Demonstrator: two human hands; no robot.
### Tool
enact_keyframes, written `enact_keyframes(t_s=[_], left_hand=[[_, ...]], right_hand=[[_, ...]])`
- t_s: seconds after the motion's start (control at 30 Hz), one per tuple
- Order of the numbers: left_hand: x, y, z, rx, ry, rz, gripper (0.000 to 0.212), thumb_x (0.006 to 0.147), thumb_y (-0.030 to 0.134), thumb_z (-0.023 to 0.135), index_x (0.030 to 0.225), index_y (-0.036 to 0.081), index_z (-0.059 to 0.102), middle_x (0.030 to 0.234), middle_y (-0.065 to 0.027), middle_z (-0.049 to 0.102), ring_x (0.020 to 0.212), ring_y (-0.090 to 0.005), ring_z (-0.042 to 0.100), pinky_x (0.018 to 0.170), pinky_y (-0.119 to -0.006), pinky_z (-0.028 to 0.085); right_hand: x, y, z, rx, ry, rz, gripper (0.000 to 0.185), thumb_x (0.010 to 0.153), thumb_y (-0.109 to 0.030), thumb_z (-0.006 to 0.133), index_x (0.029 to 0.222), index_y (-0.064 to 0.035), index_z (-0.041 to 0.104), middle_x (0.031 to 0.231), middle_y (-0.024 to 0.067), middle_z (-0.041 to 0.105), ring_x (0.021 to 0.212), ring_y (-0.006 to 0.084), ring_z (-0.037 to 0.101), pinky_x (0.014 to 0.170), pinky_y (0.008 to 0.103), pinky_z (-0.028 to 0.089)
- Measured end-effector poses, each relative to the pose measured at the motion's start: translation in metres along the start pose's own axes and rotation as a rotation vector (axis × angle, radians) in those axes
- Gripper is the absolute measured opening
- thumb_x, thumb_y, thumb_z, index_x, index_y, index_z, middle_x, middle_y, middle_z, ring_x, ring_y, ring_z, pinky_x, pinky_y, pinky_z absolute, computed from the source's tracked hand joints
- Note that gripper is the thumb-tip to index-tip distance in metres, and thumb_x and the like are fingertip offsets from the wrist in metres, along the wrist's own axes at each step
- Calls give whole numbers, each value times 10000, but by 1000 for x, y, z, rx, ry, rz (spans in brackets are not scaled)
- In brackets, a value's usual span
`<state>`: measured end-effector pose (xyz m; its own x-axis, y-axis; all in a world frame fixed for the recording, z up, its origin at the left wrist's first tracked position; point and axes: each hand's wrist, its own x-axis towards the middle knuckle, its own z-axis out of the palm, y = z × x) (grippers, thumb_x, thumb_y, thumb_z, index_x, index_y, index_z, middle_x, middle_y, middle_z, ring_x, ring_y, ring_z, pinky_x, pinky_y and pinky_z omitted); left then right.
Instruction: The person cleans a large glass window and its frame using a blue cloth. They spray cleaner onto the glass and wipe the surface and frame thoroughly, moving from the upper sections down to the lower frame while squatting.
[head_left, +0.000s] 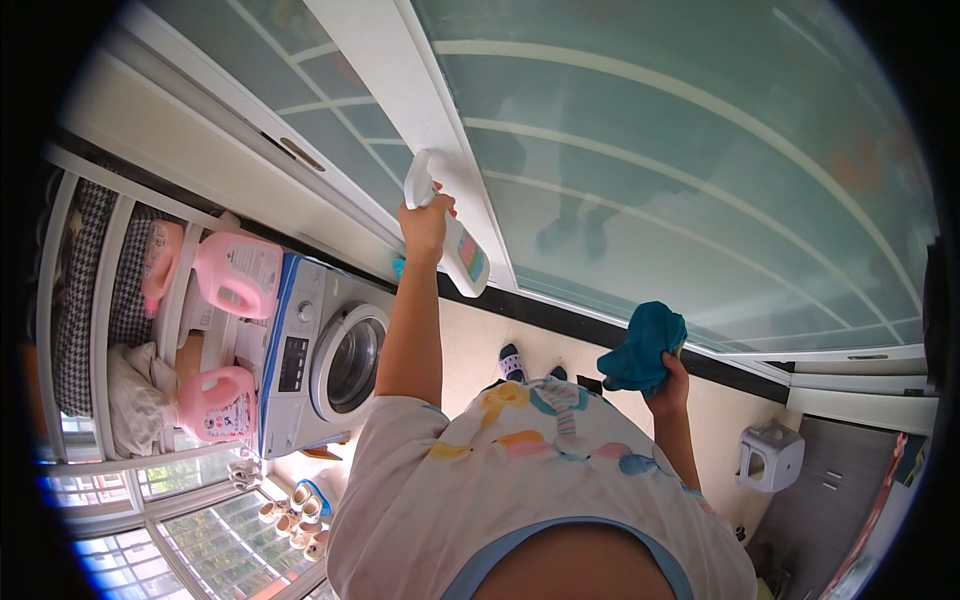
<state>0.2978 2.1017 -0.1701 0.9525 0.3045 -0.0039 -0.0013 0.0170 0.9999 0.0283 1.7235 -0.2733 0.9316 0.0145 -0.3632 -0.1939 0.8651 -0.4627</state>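
My left hand (424, 231) grips a white spray bottle (467, 259) by its neck, close to the trigger head. The bottle is tilted, its colourful label facing partly towards me, and its nozzle is near the white door frame (409, 97). In my right hand (670, 386) is a bunched teal cloth (643, 346), held in front of the lower part of a frosted glass door panel (600, 195). Whether the cloth touches the glass I cannot tell.
To the left stands a front-loading washing machine (330, 360), beside a rack with pink detergent jugs (240, 274). Several clogs (304, 517) sit near the window. A grey plastic stool (771, 455) and a grey cabinet (821, 480) are on the right. A black sill strip (547, 315) runs below the door.
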Motion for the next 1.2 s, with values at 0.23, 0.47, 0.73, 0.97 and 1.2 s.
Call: enact_keyframes(t_s=[0.23, 0.47, 0.73, 0.97, 1.2], left_hand=[[-14, -13, -2, -52, -77, 98, 491, 734, 23, 653, 1222, 6, 599, 807, -60, 601, 715, -180, 621, 675, -325, 491], [-83, -64, -112, 32, 86, 32, 551, 775, 20, 628, 1321, -6, 554, 788, -41, 622, 772, -153, 641, 747, -313, 518], [-124, -32, -332, 109, 728, 169, 506, 786, 23, 687, 1271, 18, 547, 818, -60, 642, 702, -166, 643, 663, -306, 514], [-73, 14, -524, 227, 935, 426, 291, 814, 10, 662, 1092, -5, 576, 809, -74, 635, 690, -167, 625, 649, -305, 522], [8, -18, -646, 373, 1019, 418, 373, 805, 82, 714, 1124, -50, 573, 869, -114, 681, 769, -195, 654, 726, -330, 535]], right_hand=[[-18, -1, -24, 46, 41, 3, 633, 890, -192, 645, 1473, -128, 408, 1410, 126, 536, 1265, 336, 546, 1062, 512, 455], [9, 16, -19, -34, 49, 21, 634, 904, -191, 630, 1487, -131, 388, 1416, 129, 533, 1285, 343, 535, 1085, 534, 432], [44, 63, 13, -147, 52, 161, 664, 912, -221, 628, 1509, -127, 352, 1438, 134, 509, 1301, 335, 518, 1098, 517, 414], [101, 137, 81, -206, 15, 206, 625, 924, -228, 634, 1488, -135, 383, 1410, 124, 534, 1275, 340, 536, 1091, 540, 410], [132, 233, 168, -187, 21, 249, 664, 914, -195, 643, 1504, -107, 351, 1435, 151, 498, 1317, 357, 495, 1133, 538, 369]])
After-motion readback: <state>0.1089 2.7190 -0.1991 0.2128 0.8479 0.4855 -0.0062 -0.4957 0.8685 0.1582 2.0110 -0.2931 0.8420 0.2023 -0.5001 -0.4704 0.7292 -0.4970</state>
